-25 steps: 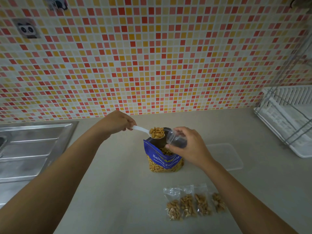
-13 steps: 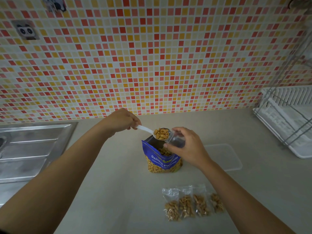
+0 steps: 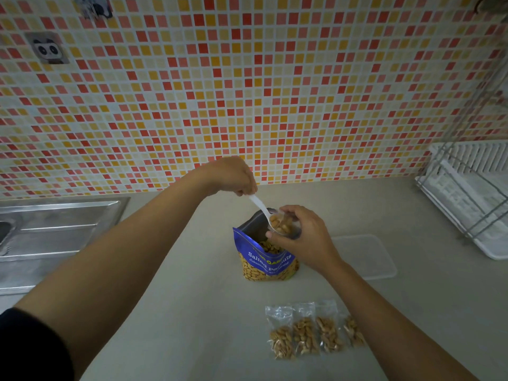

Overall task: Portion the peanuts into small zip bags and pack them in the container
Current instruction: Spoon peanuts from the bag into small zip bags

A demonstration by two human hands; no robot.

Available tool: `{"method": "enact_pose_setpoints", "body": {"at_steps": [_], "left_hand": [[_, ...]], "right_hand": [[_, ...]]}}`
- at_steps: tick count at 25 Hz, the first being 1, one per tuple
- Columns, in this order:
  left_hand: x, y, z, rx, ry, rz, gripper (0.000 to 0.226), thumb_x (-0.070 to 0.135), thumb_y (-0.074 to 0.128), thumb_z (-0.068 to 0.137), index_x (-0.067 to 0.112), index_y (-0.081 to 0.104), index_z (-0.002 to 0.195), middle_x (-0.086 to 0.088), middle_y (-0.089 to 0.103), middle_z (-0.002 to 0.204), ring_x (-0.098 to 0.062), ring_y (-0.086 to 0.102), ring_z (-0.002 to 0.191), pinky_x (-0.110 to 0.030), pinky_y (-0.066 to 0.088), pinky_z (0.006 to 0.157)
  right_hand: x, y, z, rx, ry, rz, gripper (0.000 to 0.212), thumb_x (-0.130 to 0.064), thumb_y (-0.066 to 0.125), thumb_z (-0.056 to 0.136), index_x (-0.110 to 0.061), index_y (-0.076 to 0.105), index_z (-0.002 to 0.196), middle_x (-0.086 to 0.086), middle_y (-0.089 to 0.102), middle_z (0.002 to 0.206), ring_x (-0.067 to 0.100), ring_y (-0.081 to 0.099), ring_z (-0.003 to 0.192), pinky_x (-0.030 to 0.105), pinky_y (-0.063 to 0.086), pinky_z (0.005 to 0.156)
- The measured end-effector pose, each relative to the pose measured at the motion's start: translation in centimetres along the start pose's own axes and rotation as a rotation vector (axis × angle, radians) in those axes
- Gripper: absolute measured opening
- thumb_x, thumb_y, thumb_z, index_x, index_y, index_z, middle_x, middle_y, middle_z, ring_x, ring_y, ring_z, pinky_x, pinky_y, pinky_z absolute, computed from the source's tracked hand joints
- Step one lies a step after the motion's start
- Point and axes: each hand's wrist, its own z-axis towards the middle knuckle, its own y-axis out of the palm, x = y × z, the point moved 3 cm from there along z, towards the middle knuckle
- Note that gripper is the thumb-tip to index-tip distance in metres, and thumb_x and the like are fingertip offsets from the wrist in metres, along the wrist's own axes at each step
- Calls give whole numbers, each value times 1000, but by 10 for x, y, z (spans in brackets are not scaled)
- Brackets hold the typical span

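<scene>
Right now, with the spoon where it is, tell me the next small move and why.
Probably tip the spoon with the left hand so its peanuts slide into the small zip bag. The loaded bowl sits at the bag's mouth, which the right hand holds above the open blue pouch, so spills should fall back in.

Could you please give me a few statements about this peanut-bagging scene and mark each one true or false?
1. The left hand holds a white spoon loaded with peanuts. True.
2. The right hand holds a small zip bag above the blue peanut bag. True.
3. The blue peanut bag lies flat and sealed. False: it stands upright with its top open.
4. Only two portions are finished. False: four filled zip bags lie side by side on the counter.
5. The drying rack is at the left. False: the dish rack is at the right; the sink is at the left.
</scene>
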Motion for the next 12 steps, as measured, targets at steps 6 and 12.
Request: {"method": "enact_pose_setpoints", "body": {"at_steps": [6, 12], "left_hand": [[16, -4, 8, 138, -56, -525, 22, 18, 59, 90, 0, 65, 100, -10, 69, 82, -13, 65, 66, -21, 54, 67], [33, -16, -13, 187, 279, -194, 21, 27, 63, 86, 8, 72, 85, -8, 68, 78, -15, 63, 71, -21, 53, 66]], "right_hand": [[-6, -7, 2, 80, 46, 81, 51, -38, 78, 69, -19, 59, 113, -11, 60, 96, 6, 56, 90, 11, 43, 73], [-10, -10, 5, 133, 59, 74, 48, -41, 76, 71, -18, 60, 110, -11, 59, 93, 0, 53, 82, 11, 40, 68]]}}
